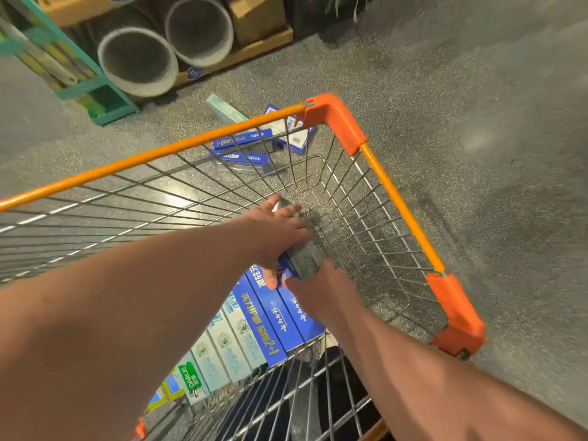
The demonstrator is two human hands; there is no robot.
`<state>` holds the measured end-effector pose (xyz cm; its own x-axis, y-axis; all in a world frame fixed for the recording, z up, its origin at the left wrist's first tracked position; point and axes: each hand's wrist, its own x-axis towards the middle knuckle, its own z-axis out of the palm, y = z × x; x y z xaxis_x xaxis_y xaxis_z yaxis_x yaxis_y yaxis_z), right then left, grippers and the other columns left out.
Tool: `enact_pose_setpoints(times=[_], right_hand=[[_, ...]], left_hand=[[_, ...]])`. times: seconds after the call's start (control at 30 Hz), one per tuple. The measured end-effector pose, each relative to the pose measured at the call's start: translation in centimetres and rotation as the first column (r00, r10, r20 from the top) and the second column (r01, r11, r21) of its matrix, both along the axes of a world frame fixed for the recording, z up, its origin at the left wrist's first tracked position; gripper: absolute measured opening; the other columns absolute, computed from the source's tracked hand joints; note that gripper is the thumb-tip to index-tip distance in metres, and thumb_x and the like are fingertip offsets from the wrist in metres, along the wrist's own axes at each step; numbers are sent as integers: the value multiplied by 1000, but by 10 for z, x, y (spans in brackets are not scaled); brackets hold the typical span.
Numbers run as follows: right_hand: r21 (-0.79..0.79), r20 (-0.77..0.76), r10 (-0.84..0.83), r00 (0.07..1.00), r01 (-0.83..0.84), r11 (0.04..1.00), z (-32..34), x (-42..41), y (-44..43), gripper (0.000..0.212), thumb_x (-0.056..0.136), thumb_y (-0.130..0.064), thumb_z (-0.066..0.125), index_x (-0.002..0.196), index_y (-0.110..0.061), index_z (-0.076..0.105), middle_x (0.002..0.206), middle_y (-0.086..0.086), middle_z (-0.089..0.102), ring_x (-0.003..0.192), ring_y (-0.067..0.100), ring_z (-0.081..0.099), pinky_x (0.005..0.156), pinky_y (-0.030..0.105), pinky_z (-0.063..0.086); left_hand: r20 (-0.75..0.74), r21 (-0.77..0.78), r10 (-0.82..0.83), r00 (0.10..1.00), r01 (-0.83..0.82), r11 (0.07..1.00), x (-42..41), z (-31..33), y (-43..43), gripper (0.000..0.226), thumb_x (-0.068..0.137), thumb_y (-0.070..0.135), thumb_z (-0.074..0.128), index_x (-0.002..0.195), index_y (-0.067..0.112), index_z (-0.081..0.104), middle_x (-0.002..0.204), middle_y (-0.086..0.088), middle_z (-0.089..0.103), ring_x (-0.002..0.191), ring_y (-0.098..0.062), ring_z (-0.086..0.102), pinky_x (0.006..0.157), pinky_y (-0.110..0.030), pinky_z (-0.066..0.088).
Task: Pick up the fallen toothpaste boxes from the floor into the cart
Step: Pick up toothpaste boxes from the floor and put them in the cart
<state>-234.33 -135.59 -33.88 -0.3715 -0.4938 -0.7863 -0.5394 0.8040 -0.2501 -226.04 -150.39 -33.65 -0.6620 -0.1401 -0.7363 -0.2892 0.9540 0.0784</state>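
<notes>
Both arms reach down into the wire cart (pixel 397 198) with the orange rim. My left hand (pixel 280 230) lies on top of a blue toothpaste box (pixel 304 261), fingers wrapped over its far end. My right hand (pixel 321 288) grips the near end of the same box. Below it, a row of blue and pale green toothpaste boxes (pixel 254 326) stands packed along the cart's bottom. Outside the cart, several blue boxes (pixel 245 151) and one pale green box (pixel 224 109) lie scattered on the speckled floor beyond the far rim.
Two large grey tubes (pixel 136 62) and cardboard boxes rest on a wooden pallet at the back. A teal metal rack (pixel 79 78) stands at the left. Speckled grey floor (pixel 493 122) stretches to the right of the cart.
</notes>
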Motion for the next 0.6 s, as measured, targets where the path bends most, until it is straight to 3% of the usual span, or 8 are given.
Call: enact_pose_setpoints(times=[0.1, 0.17, 0.23, 0.3, 0.37, 0.47, 0.6], right_hand=[[-28, -39, 27, 999, -28, 999, 19, -4, -1, 68, 71, -69, 54, 112, -14, 55, 109, 8, 65, 97, 32, 64, 80, 36, 53], [-44, -78, 90, 993, -94, 995, 37, -9, -1, 72, 75, -67, 55, 119, -10, 57, 117, 13, 67, 103, 32, 66, 83, 37, 55], [-66, -58, 129, 990, -133, 989, 62, -15, 0, 74, 81, -59, 64, 130, -6, 49, 128, 17, 61, 116, 33, 61, 91, 37, 51], [-93, -51, 176, 983, -180, 979, 93, -24, 0, 59, 88, -49, 66, 126, -9, 48, 127, 17, 59, 117, 32, 59, 90, 36, 48], [-90, -82, 228, 970, -235, 968, 128, -31, -1, 44, 95, -39, 62, 126, -11, 48, 128, 15, 59, 118, 31, 59, 90, 34, 48], [-134, -112, 232, 966, -246, 960, 189, -38, 6, 47, 94, -37, 65, 128, -10, 50, 130, 17, 61, 121, 36, 58, 95, 38, 49], [-237, -185, 190, 964, -232, 944, 259, -43, 34, 47, 86, -38, 64, 125, -13, 54, 126, 16, 63, 114, 37, 62, 94, 41, 54]], left_hand=[[1, -5, 53, 999, -53, 999, 2, 26, 4, 124, 58, 79, 78, 157, 32, 20, 166, 9, 20, 154, -24, 19, 123, -58, 12], [18, -21, 109, 994, -109, 994, 5, 49, 6, 111, 62, 78, 78, 152, 33, 31, 158, 10, 36, 143, -22, 41, 116, -50, 34], [43, -18, 208, 977, -207, 978, 8, 85, 10, 101, 65, 72, 80, 148, 30, 41, 149, 7, 48, 135, -23, 50, 107, -45, 46], [27, 24, 373, 928, -373, 927, 11, 129, 18, 86, 73, 57, 84, 144, 27, 48, 139, 1, 57, 127, -26, 55, 104, -45, 48], [13, 17, 422, 906, -423, 906, 14, 172, 29, 76, 79, 52, 81, 142, 23, 50, 132, -3, 61, 120, -28, 59, 101, -43, 49], [-22, -97, 370, 929, -370, 924, 18, 229, 44, 76, 82, 62, 73, 140, 20, 49, 134, -4, 59, 122, -28, 58, 99, -40, 49], [-114, -98, 395, 912, -406, 909, 21, 281, 55, 76, 84, 58, 73, 144, 20, 48, 141, -5, 57, 128, -28, 56, 103, -39, 47]])
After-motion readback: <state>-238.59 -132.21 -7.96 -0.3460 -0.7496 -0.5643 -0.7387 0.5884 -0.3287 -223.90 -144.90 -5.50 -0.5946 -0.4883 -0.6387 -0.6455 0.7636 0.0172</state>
